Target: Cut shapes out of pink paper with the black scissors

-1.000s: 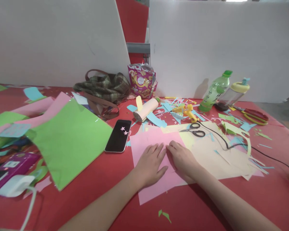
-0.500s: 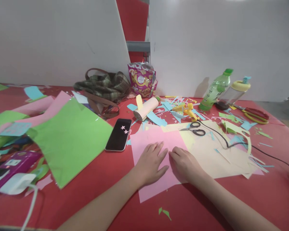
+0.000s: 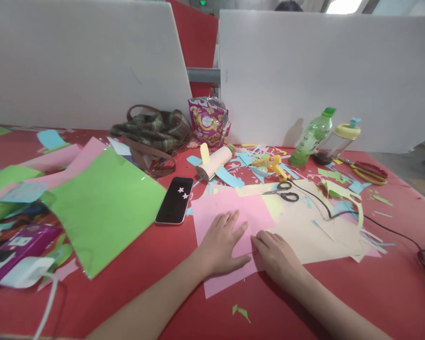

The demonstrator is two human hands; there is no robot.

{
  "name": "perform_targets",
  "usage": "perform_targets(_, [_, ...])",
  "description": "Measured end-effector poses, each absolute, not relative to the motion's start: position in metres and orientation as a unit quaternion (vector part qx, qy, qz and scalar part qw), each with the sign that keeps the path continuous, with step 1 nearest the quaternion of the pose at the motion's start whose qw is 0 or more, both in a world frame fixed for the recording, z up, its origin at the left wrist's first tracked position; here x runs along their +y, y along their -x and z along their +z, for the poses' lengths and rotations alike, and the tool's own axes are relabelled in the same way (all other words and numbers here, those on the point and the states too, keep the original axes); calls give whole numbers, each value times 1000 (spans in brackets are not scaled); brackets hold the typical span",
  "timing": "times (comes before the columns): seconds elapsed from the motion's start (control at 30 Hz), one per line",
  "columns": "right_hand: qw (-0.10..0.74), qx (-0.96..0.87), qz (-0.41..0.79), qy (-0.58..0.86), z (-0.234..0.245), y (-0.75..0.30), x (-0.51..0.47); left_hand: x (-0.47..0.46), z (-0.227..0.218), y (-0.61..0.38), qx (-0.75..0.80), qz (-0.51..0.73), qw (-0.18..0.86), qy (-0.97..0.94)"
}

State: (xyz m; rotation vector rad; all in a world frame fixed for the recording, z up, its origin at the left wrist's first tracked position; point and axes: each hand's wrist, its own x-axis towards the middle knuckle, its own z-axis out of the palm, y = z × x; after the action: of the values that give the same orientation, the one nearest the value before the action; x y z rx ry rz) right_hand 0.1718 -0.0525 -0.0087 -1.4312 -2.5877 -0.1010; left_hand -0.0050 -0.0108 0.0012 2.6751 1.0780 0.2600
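Note:
A pink paper sheet (image 3: pixel 230 208) lies flat on the red table (image 3: pixel 156 264). My left hand (image 3: pixel 221 245) rests flat on it, fingers stretched out and apart. My right hand (image 3: pixel 278 255) presses on the sheet's right edge just beside the left, fingers extended along the paper. Neither hand grips anything. A cream sheet (image 3: pixel 322 231) lies under and to the right of the pink one.
A black phone (image 3: pixel 174 199) lies left of the pink sheet, with a green sheet (image 3: pixel 102 208) beyond it. Black scissors (image 3: pixel 285 191), a yellow glue gun (image 3: pixel 274 165) with its black cord (image 3: pixel 340 212), a paper roll (image 3: pixel 214 162), a green bottle (image 3: pixel 311 137), a plaid bag (image 3: pixel 152 132) and white boards (image 3: pixel 304 71) lie behind.
My right hand has slid back toward me along the pink sheet's right side. My left hand has stayed flat on the sheet. The view has tilted up slightly.

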Motion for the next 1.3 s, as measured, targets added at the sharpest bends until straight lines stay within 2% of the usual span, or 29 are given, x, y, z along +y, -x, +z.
perform_targets(0.3, [109,-873,-15,476,-8,-176,-79,-11,4,6,378,64,152,-911])
perform_targets(0.5, [125,-858,40,497,1,-175,-84,-8,2,2,395,71,133,-906])
perform_targets(0.6, [142,-850,29,506,3,-174,-78,-7,-1,2,399,72,126,-905])
perform_targets(0.97, [76,-849,-56,519,0,-161,-67,-9,-9,3,406,61,105,-906])
perform_targets(1.3, [34,-842,-33,537,16,-152,-29,-9,-7,3,398,64,96,-910])
